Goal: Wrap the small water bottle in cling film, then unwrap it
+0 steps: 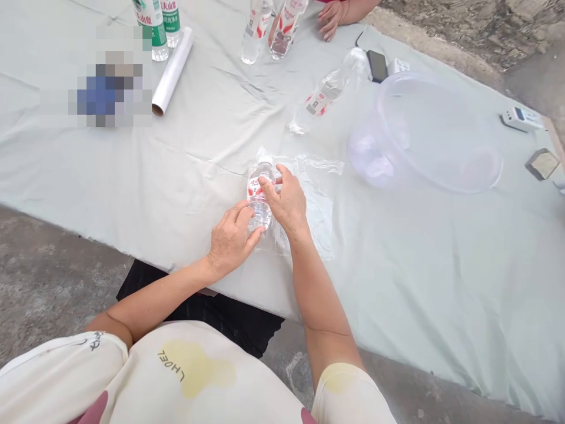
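Note:
A small clear water bottle (pixel 260 191) with a white cap and a red-and-white label lies on a sheet of clear plastic film (pixel 320 194) on the pale green cloth. My left hand (pixel 229 238) curls round the bottle's lower end. My right hand (pixel 286 200) grips its upper part near the label, fingers bent over it. Both hands meet at the bottle, close to the table's near edge.
A large clear plastic bowl (pixel 441 176) stands to the right. Another bottle (pixel 329 94) lies further back, and several bottles (pixel 269 29) stand at the far edge beside a roll of film (pixel 172 73). Another person's hand (pixel 331 17) rests at the top. Small devices (pixel 521 118) lie at far right.

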The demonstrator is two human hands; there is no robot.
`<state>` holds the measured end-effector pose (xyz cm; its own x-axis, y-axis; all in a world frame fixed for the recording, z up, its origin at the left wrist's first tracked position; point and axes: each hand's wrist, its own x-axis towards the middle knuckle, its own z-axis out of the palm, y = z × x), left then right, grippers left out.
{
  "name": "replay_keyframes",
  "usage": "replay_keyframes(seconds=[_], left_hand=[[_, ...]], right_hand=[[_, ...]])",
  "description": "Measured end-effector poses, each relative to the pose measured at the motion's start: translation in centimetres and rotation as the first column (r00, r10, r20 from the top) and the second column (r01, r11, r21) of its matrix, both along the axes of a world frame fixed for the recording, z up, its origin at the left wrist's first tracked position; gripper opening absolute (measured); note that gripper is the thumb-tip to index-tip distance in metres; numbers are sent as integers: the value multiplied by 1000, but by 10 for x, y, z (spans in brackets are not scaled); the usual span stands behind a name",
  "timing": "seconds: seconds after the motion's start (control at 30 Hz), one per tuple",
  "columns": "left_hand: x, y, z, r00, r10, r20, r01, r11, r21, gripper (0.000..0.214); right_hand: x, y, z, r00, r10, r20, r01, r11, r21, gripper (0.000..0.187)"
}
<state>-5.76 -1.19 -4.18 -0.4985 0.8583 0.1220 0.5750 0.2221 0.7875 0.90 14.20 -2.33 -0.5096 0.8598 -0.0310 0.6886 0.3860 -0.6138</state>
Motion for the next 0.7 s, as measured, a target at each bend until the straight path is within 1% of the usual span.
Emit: replay_keyframes(seconds=[0.07,0.1,0.17,0.2,0.27,0.33,0.37,0.43,0.47,0.53,0.6,0.63,0.7], left_hand=[[3,1,-2,998,-25,-65,23,999,-37,19],[4,2,-3,995,-40,-89,35,998,-53,21],[5,4,-2,988,-72,-138,63,995,-75,22],[6,5,-1,983,-89,-162,76,994,-82,22],[9,7,0,968,-124,-219,107,990,-88,23],[12,9,0,946,-148,-287,131,988,-79,23],[14,10,0,934,-157,-321,141,987,-73,24],[17,13,-2,909,-157,-387,142,988,-68,23],[19,15,-4,895,-147,-421,131,989,-65,22],[21,17,-7,863,-113,-493,106,993,-43,21],[23,19,-11,826,-73,-559,90,996,3,20],[24,20,-13,808,-60,-586,93,995,27,20],[25,21,-17,778,-29,-627,100,992,78,18]], right_hand=[[0,9,10,1000,28,-6,-27,993,117,63],[-1,15,16,997,71,-4,-69,980,185,57],[-7,28,29,977,207,51,-212,931,297,48],[-12,34,35,954,283,103,-301,896,326,46],[-26,44,43,868,436,236,-493,810,317,44],[-40,53,46,736,557,386,-661,714,230,43],[-47,57,45,663,594,456,-720,672,171,42],[-57,64,44,533,622,574,-793,604,81,38],[-61,67,44,483,617,621,-815,575,63,35],[-62,71,46,421,589,690,-846,529,65,30],[-59,75,50,404,556,726,-859,504,92,25],[-55,78,52,414,547,728,-857,504,109,24],[-45,87,57,457,548,700,-848,506,158,21]])
